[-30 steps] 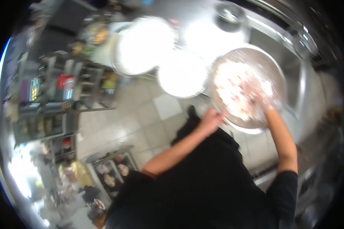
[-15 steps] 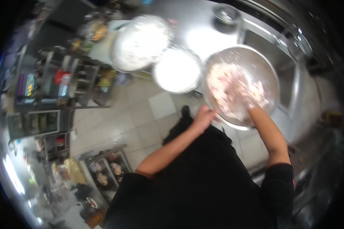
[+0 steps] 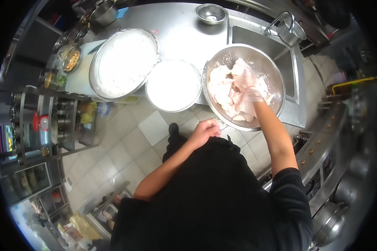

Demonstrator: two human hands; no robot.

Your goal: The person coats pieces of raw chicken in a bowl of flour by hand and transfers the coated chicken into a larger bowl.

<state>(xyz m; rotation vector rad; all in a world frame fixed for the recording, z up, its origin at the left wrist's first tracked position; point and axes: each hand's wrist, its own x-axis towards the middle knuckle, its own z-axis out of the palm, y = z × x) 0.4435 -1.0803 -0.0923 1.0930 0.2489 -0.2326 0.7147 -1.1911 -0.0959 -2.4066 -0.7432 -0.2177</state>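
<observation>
Only one hand, the right hand (image 3: pixel 251 94), now works the pale meat (image 3: pixel 221 83) inside the colander (image 3: pixel 267 62); its blurred grip I can't tell. The left hand (image 3: pixel 206 130) has left the rim, fingers curled in, near the colander.

The right hand (image 3: pixel 251 91) was blurred among the pale raw pieces (image 3: pixel 222 83) in the colander (image 3: pixel 269 67); its fingers, and whatever they gripped, could not be made out. The left hand (image 3: pixel 205 130) curled, its fingertips hard to tell. The colander hid part of the sink (image 3: pixel 285 62). Glare washed out the white contents (image 3: pixel 173 85) of the round bowl (image 3: pixel 153 103). The lower edge cut off the black clothing (image 3: pixel 213 201).
</observation>
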